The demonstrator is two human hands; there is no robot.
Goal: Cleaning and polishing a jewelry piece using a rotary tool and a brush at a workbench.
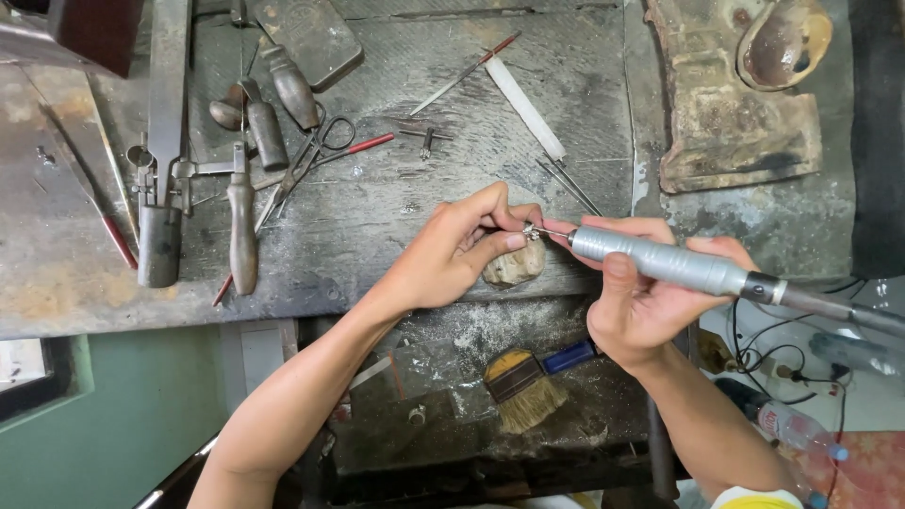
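Hands close together at the front edge of a beat-up, scorched counter. Left hand has its grip pinched on a tiny silver piece, prob a ring or setting, too small to tell, thumb + fingertips clamped on it, w/ the hand braced over a worn bench peg sticking out from the counter edge. Right hand is wrapped around a grey rotary handpiece, grip closed on the barrel like a fat pen, thin bur tip touching the piece right beside the left fingertips.

Stuff around: scissors and wooden-handled gravers up left, a saw frame far left, a white flat stick and some needle files behind the hands, a crusty soldering block top right. Brush w/ blue handle sits in the tray below.

What could go wrong imo: bur is basically next to the thumb and forefinger, so if it catches an edge and skates it goes straight into skin. Piece is held by fingertips only, no clamp, so a grab could flick it out and down into the dusty tray. Also the cable trails off right; any tug there would pull the tip off line.
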